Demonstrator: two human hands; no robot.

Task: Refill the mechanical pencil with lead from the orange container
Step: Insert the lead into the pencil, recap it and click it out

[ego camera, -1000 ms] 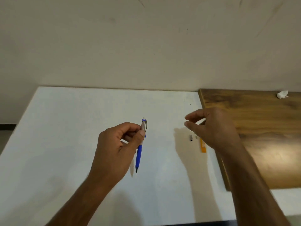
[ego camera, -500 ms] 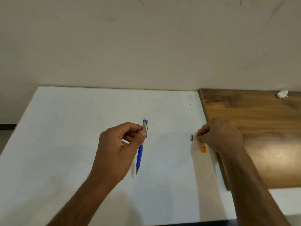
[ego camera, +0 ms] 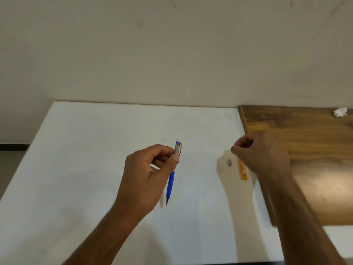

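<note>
My left hand [ego camera: 147, 178] grips a blue mechanical pencil [ego camera: 171, 180] with a silver upper barrel, held nearly upright with its tip down over the white table [ego camera: 86, 159]. The orange lead container [ego camera: 243, 172] lies flat on the table near the wooden board, partly hidden under my right hand [ego camera: 261, 152]. That hand hovers just above the container with thumb and fingertips pinched together; nothing shows between them. A small dark cap [ego camera: 229, 162] lies on the table just left of the container.
A brown wooden board [ego camera: 309, 159] lies along the table's right side, with a crumpled white scrap [ego camera: 340, 112] at its far corner. A beige wall rises right behind the table. The table's left edge drops to the floor.
My right hand went down onto the orange container with fingers closing, then lifted slightly in a pinch. The left hand and pencil stayed almost still.
</note>
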